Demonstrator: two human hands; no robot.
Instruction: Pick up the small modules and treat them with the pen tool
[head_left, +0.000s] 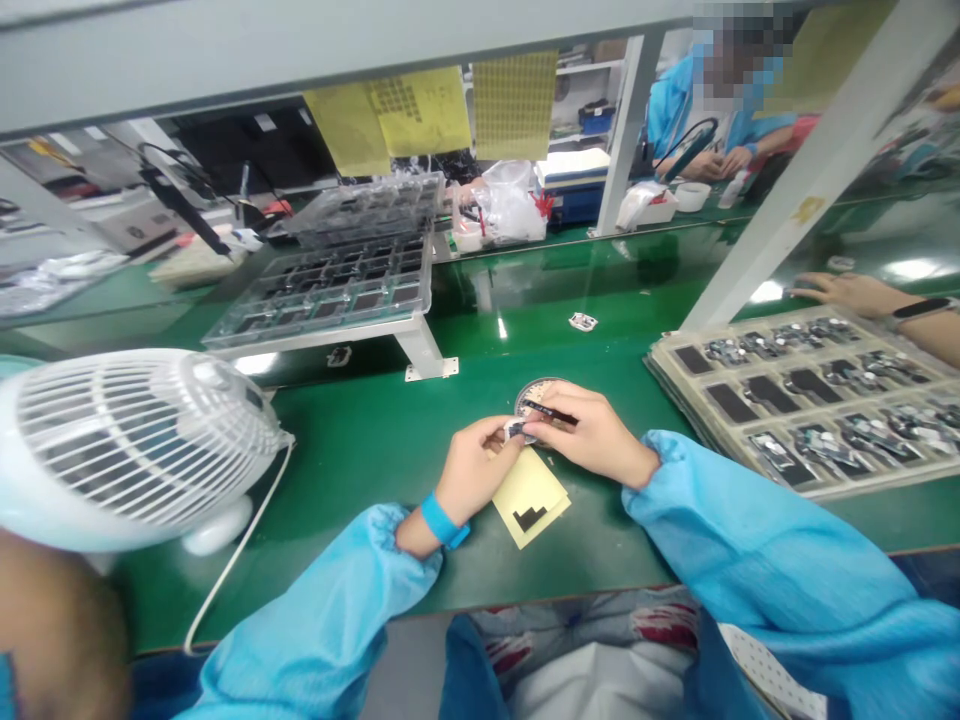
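My left hand (pixel 480 465) is closed, pinching a small white-and-dark electronic part (pixel 514 429) between thumb and fingers. My right hand (pixel 596 430) is closed around slim black tweezers (pixel 551 412) with pale lettering; its thumb reaches the small part. The tweezers' tips cannot be made out. Right behind the fingers, partly covered, lies a round grey-rimmed dish (pixel 525 392) with beige contents. Below my hands on the green bench rests a yellow paper sheet (pixel 551 482) with a stepped black sticker (pixel 530 518) on it.
A white fan (pixel 142 440) stands left, its cord (pixel 244 545) trailing to the bench edge. On the right are stacked trays (pixel 750 450) of electronic parts, a co-worker's hand (pixel 855 292) beside them. A raised stand (pixel 416 345) carries clear trays (pixel 330 285). A small white part (pixel 583 321) lies farther back.
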